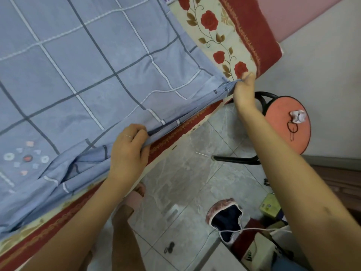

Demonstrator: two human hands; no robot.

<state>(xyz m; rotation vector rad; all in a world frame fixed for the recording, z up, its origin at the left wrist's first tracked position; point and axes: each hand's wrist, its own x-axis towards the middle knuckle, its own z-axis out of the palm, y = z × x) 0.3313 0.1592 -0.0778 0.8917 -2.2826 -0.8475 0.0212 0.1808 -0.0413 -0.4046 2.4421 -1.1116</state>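
- Along the bed's near edge, head view: blue checked sheet (78, 75), spread over the rose-print mattress (214, 36), hem bunched between both grips.
- Left grip (128, 147): fingers curled, pinching the hem.
- Right grip (244, 90): clutching the sheet's corner, apparently at the mattress corner.
- Orange stool (283, 130): on the tiled floor, just beside.

Blue sheet (82, 61), grey-and-white checks, lies spread flat over the bed (220, 36). Its near edge is bunched into folds and stretched taut along the bed's side between left hand (127, 151) and right hand (244, 90).
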